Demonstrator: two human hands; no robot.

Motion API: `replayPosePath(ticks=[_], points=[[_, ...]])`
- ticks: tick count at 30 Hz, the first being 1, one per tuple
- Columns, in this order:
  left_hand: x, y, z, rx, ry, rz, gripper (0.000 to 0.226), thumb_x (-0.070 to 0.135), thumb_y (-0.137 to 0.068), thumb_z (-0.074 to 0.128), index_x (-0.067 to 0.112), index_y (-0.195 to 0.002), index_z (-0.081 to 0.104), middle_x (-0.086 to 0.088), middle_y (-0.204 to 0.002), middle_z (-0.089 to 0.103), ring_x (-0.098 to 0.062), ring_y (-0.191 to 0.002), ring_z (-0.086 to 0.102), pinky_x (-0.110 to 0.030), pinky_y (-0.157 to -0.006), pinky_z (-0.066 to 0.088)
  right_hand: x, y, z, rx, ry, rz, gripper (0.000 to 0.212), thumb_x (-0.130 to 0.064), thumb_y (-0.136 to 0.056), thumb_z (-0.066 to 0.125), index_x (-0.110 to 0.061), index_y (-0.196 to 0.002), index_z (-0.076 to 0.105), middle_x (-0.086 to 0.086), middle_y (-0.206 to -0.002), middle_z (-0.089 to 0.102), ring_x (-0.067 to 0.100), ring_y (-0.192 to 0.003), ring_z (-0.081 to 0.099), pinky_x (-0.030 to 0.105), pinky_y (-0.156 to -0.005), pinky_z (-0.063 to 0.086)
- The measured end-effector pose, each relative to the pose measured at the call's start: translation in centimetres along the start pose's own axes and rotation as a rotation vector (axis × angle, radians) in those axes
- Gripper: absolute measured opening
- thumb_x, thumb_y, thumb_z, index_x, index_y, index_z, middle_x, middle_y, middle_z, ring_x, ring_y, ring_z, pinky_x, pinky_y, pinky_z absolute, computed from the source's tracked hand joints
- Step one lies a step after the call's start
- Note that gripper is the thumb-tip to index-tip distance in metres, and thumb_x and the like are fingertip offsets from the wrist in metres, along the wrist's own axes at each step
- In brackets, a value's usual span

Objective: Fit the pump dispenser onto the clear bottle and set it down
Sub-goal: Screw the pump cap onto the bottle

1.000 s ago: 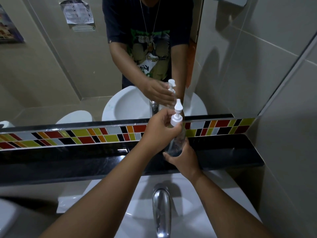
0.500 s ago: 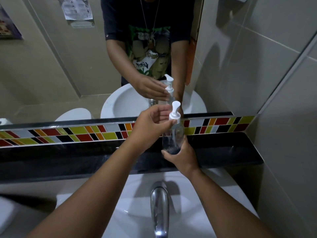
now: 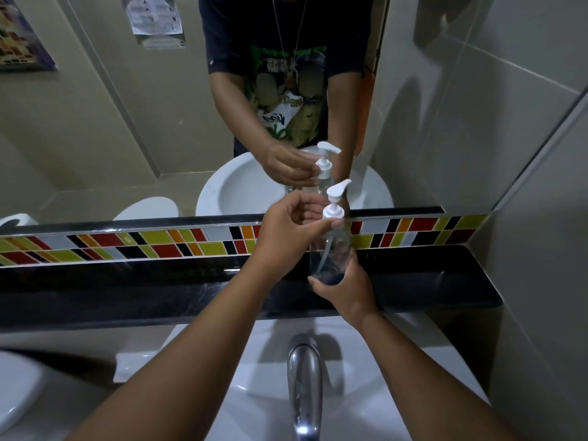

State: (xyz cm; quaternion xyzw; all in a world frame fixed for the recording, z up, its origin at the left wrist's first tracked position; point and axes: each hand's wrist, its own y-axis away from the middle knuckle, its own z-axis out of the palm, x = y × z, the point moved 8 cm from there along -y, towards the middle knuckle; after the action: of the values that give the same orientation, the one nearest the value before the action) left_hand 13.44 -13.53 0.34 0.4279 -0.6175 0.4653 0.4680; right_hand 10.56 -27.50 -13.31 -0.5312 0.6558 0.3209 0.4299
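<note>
The clear bottle (image 3: pixel 332 249) stands upright in the air over the black ledge (image 3: pixel 445 281), with my right hand (image 3: pixel 345 288) wrapped around its base. The white pump dispenser (image 3: pixel 334 202) sits on the bottle's neck, its tube running down inside. My left hand (image 3: pixel 286 230) pinches the pump's white collar between thumb and fingers. The nozzle points to the right. The mirror (image 3: pixel 111 122) behind shows the same bottle and hands reflected.
A chrome tap (image 3: pixel 305 377) rises from the white basin (image 3: pixel 254 393) just below my arms. A band of coloured tiles (image 3: pixel 143 243) runs along the wall above the ledge. A white toilet lid (image 3: pixel 16 386) sits at the lower left. The tiled side wall (image 3: pixel 541 249) is close on the right.
The pump head has turned so its nozzle now points right. My left hand's fingers shifted around the collar. The bottle stays held over the ledge.
</note>
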Motion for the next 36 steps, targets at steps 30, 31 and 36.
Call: replayPosePath(ticks=[30,31,36], points=[[-1.8,-0.1,1.1,0.037,0.009,-0.095,0.035,0.022,-0.073,0.091,0.016,-0.095,0.065,-0.01,-0.095,0.074,-0.032,-0.091,0.073,-0.054,-0.081,0.062,-0.5,-0.1,-0.1,-0.007,-0.033,-0.009,0.085,-0.033,-0.061,0.088,-0.022,-0.131,0.041,-0.001,-0.121,0.062,0.014,-0.108,0.059,0.023,-0.087,0.046],[-1.9,-0.2,1.0,0.013,0.022,-0.096,0.031,0.02,-0.075,0.089,0.014,-0.098,0.068,-0.009,-0.097,0.076,-0.031,-0.093,0.074,-0.055,-0.082,0.062,-0.5,-0.1,-0.1,-0.004,-0.034,-0.006,0.086,-0.033,-0.06,0.088,-0.021,-0.132,0.041,0.0,-0.122,0.062,0.015,-0.109,0.059,0.024,-0.087,0.046],[-2.0,-0.6,0.8,-0.156,0.024,-0.1,0.032,0.017,-0.088,0.079,0.016,-0.119,0.074,-0.004,-0.113,0.078,-0.025,-0.107,0.073,-0.054,-0.092,0.06,-0.4,-0.1,-0.1,-0.001,-0.034,0.006,0.09,-0.032,-0.062,0.088,-0.017,-0.136,0.04,-0.002,-0.12,0.06,0.013,-0.106,0.057,0.022,-0.086,0.045]])
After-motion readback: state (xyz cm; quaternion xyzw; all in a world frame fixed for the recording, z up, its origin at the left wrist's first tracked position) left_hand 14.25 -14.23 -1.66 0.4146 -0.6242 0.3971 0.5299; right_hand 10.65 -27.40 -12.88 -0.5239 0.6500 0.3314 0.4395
